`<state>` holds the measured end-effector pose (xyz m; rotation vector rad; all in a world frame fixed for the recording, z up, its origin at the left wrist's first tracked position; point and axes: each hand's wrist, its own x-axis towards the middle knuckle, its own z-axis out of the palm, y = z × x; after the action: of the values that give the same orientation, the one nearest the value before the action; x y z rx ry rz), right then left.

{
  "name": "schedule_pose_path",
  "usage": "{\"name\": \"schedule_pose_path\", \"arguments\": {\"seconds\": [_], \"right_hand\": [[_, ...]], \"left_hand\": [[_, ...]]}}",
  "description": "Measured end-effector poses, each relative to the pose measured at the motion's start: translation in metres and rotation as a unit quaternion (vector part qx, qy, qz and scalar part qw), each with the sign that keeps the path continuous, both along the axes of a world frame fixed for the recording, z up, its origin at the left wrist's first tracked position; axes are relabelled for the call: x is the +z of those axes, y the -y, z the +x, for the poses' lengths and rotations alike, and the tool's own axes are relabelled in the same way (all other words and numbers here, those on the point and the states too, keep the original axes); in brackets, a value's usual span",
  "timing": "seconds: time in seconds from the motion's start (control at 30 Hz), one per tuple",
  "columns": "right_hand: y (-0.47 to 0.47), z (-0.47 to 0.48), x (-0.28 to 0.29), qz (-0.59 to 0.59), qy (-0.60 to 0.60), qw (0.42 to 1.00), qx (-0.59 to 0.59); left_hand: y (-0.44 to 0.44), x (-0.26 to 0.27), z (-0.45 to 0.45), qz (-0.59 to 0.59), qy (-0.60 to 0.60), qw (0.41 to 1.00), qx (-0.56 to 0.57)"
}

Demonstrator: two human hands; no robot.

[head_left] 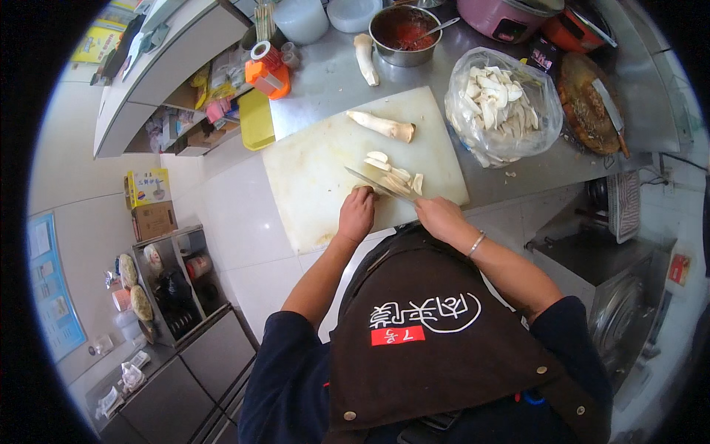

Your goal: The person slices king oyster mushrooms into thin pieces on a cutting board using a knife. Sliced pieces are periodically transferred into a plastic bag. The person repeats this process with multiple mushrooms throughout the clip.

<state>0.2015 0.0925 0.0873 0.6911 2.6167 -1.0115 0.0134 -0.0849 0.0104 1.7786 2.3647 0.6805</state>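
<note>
My right hand (442,218) grips the handle of a kitchen knife (377,185), its blade slanting to the upper left over a white cutting board (310,166). Just left of the blade, my left hand (356,213) rests with bent fingers on a mushroom piece (364,190), mostly hidden under the fingertips. Several pale mushroom slices (400,177) lie on the far side of the blade. Farther up the board is a whole king oyster mushroom (383,126). Another whole mushroom (366,60) lies on the steel counter beyond the board.
An open plastic bag of sliced mushrooms (502,111) stands right of the board. Behind are a steel bowl of red sauce (406,36) with a spoon and a pink rice cooker (505,19). A cleaver (608,105) lies on a round wooden block (588,111). An orange dispenser (269,80) stands at left.
</note>
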Motion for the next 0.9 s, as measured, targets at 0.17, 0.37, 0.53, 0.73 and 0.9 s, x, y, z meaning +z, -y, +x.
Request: {"name": "schedule_pose_path", "arguments": {"seconds": [0.17,0.37,0.53,0.73,0.9], "right_hand": [[0.002,0.002,-0.005,0.023,-0.010,1.000,0.017],[0.001,-0.010,0.004,0.003,0.021,1.000,0.014],[0.002,-0.004,0.001,-0.002,0.048,0.999,0.008],[0.008,-0.005,-0.029,-0.015,0.022,1.000,0.003],[0.002,-0.008,-0.022,-0.018,0.009,1.000,0.007]], "left_hand": [[0.002,0.002,0.003,0.014,0.008,1.000,0.002],[0.004,0.001,0.002,-0.008,0.008,1.000,-0.009],[0.005,0.000,0.004,0.000,0.001,1.000,-0.002],[0.014,0.012,0.002,0.025,-0.017,0.999,0.011],[0.018,0.014,-0.016,0.000,0.021,0.998,0.063]]}}
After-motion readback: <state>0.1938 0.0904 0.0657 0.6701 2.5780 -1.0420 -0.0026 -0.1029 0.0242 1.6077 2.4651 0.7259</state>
